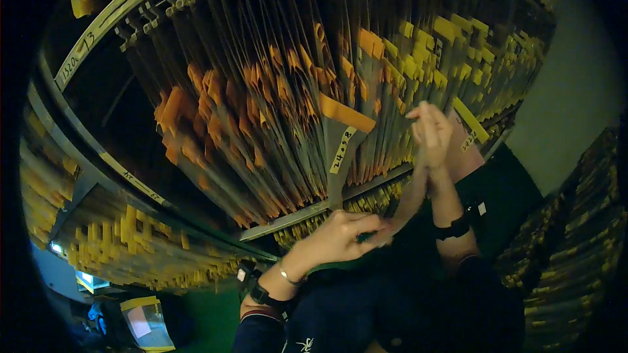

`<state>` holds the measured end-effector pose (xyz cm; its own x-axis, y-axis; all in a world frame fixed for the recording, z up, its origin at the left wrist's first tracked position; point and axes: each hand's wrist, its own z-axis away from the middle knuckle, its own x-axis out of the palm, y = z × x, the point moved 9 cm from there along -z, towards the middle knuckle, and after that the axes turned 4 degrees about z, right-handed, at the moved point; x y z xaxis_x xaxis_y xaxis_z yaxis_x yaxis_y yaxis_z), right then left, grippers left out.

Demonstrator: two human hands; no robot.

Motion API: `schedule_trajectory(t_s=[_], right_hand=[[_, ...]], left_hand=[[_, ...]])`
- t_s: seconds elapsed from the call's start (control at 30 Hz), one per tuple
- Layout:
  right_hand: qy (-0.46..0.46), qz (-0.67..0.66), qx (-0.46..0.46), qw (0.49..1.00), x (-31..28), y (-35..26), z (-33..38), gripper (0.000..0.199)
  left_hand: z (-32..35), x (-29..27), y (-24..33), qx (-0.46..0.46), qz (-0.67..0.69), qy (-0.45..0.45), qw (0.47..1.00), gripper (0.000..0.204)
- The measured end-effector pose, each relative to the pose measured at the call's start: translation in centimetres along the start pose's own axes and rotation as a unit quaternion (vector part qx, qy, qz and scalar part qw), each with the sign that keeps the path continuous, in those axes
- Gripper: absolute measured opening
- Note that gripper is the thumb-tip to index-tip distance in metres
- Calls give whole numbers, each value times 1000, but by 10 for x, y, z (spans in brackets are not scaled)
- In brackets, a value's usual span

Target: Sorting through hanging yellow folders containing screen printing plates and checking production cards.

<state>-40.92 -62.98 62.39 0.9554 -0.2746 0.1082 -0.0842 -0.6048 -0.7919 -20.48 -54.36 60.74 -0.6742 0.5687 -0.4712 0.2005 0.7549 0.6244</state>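
Note:
A rack of hanging grey file folders (261, 91) with orange and yellow tabs fills the view. One grey folder (340, 157), with an orange top tab and a white label strip, sticks out from the row. My right hand (430, 134) is raised at the yellow-tabbed folders, fingers closed on the upper end of a thin grey folder (411, 193). My left hand (340, 235) is lower, pinching that same folder's lower end near the shelf rail (294, 217). Both wrists wear dark bands.
A curved metal rail (111, 16) with handwritten marks runs along the top left. A lower shelf (131, 242) holds more yellow-tabbed files. More shelving (575, 242) stands at the right. A yellow-framed box (147, 323) sits on the green floor (216, 317) at lower left.

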Motion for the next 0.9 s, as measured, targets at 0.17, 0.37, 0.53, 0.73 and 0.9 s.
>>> schedule_trajectory(t_s=[0.17, 0.37, 0.53, 0.73, 0.9], right_hand=[[-92, 185, -131, 970, 73, -36, -13, 21], [-94, 219, -116, 964, 76, -45, -15, 16], [-131, 201, -112, 964, 64, -50, -11, 15], [-152, 230, -157, 948, 77, -54, -16, 15], [-165, 309, -213, 912, 121, -32, -21, 14]], left_hand=[[-8, -61, -17, -110, -127, -69, 983, 37], [-66, -92, -9, 70, -441, 106, 889, 40], [-86, -57, -34, 66, -542, 120, 829, 24], [-60, -83, -20, 40, -592, 171, 786, 29], [-48, -107, -7, 15, -634, 228, 739, 27]])
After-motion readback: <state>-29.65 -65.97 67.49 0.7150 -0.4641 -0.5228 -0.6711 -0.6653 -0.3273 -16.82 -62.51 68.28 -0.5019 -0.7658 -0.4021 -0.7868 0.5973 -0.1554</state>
